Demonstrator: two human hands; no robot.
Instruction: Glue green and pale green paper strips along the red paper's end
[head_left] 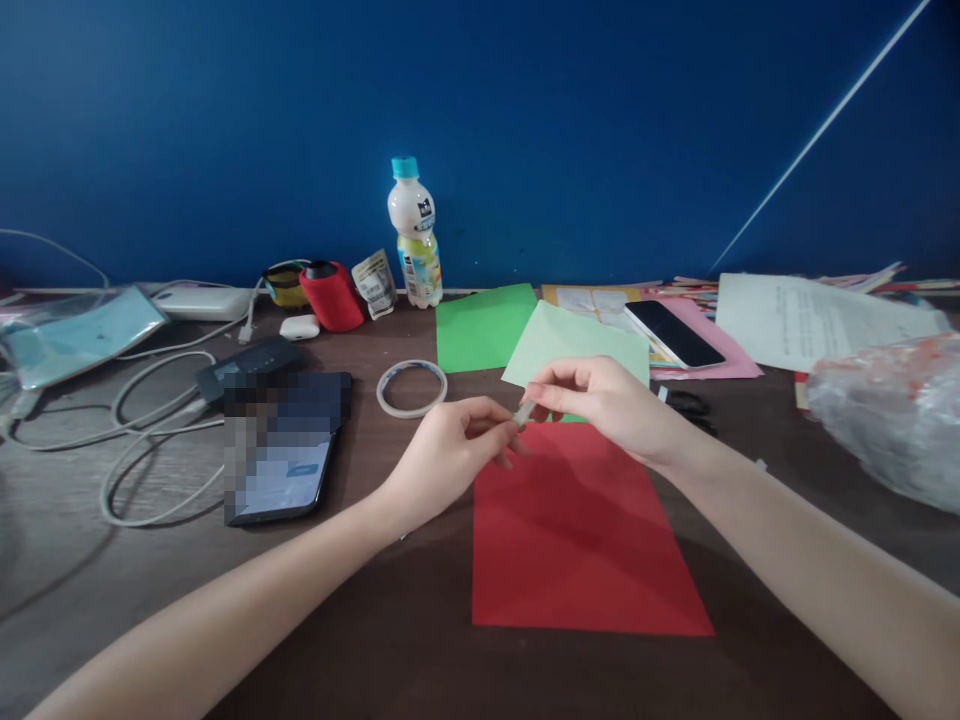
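My left hand (457, 450) and my right hand (589, 405) meet over the top edge of a red sheet of paper (577, 550). Both pinch a small pale, translucent strip (523, 411) between thumb and fingers; it may be a piece of tape, but it is too small to be sure. The red sheet lies flat on the dark table. Behind my hands are a pale green sheet (577, 340) and a bright green sheet (480, 325). A roll of tape (412, 390) lies flat to the left of my hands.
On the left are a lit phone (289, 460), a black adapter (251, 370) and looped white cables. A bottle (417, 235) stands at the back. Another phone (675, 334) rests on papers, right of centre. Crumpled clear plastic (896, 420) lies at the right.
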